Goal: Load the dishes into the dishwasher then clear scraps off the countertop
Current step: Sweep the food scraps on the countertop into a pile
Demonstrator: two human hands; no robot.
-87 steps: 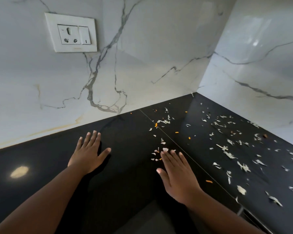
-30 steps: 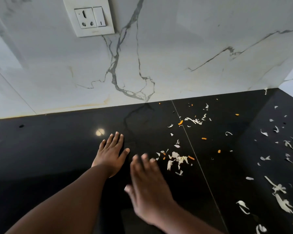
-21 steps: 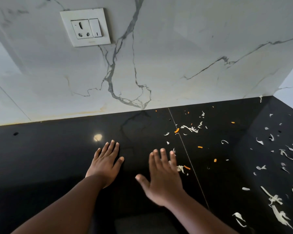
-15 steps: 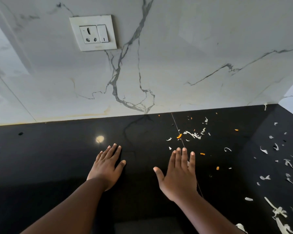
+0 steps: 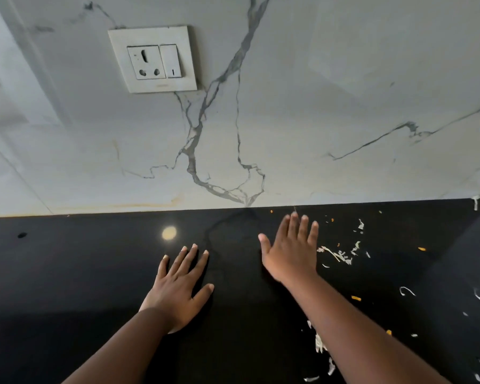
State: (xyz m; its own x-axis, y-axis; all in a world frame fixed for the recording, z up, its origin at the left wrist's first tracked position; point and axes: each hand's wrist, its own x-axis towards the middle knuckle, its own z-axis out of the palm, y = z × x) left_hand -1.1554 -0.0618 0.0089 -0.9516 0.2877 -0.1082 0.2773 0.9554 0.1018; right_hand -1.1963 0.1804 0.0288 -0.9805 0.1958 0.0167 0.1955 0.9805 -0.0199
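White and orange vegetable scraps lie scattered over the right part of the black countertop. My right hand is flat and open, fingers together, reaching toward the back wall just left of a cluster of white shreds. My left hand rests palm down on the bare counter, fingers spread, holding nothing. More scraps lie beside my right forearm, and some are hidden under it. No dishes or dishwasher are in view.
A white marble backsplash rises behind the counter, with a wall socket and switch at upper left. A second wall closes the corner at far right. A lamp reflection glints on the counter.
My right hand has slid forward toward the back wall, past the pile it had gathered. My left hand has stayed flat in place. The view has shifted slightly left.
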